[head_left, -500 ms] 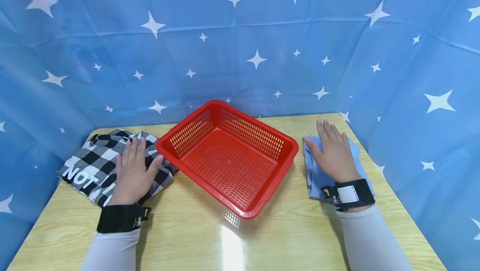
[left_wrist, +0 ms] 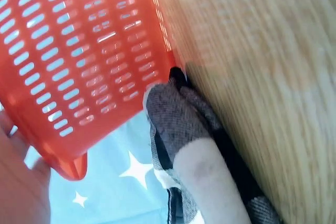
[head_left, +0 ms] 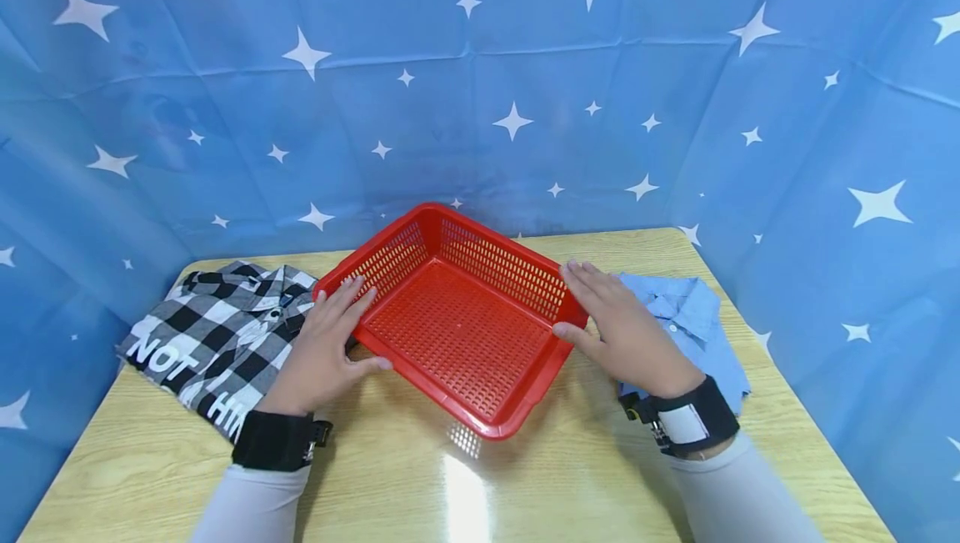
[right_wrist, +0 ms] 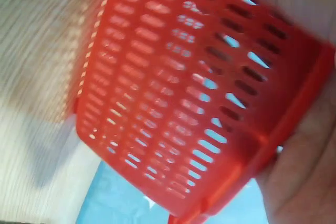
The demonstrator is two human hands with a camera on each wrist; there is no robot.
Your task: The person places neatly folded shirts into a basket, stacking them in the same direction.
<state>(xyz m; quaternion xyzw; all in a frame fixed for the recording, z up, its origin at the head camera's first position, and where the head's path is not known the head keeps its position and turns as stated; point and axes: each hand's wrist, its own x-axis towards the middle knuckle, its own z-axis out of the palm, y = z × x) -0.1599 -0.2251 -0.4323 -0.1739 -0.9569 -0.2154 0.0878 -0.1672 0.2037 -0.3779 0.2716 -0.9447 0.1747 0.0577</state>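
A red plastic basket [head_left: 457, 322] with slotted walls sits turned at an angle on the table, its inside bare. At its left corner is my left hand [head_left: 318, 359], fingers spread over the rim and thumb along the near side. My right hand [head_left: 630, 334] reaches across the right corner, its fingers extended over the rim and the thumb apart from them. Each wrist view shows the slotted basket wall [left_wrist: 94, 51] close by, with the hand at its rim. A black-and-white plaid shirt [head_left: 217, 322] lies left of the basket; a folded light blue shirt [head_left: 701, 330] lies to the right, partly behind my right hand and wrist.
The wooden table [head_left: 375, 485] ends at a blue curtain [head_left: 480, 134] with white stars, which rises along the back and both sides. White lettering runs over the plaid shirt, whose edge lies close to the basket's left corner.
Both hands have moved inward, the left off the plaid shirt and the right off the blue shirt, to the basket's two side corners. The basket and shirts stay in place.
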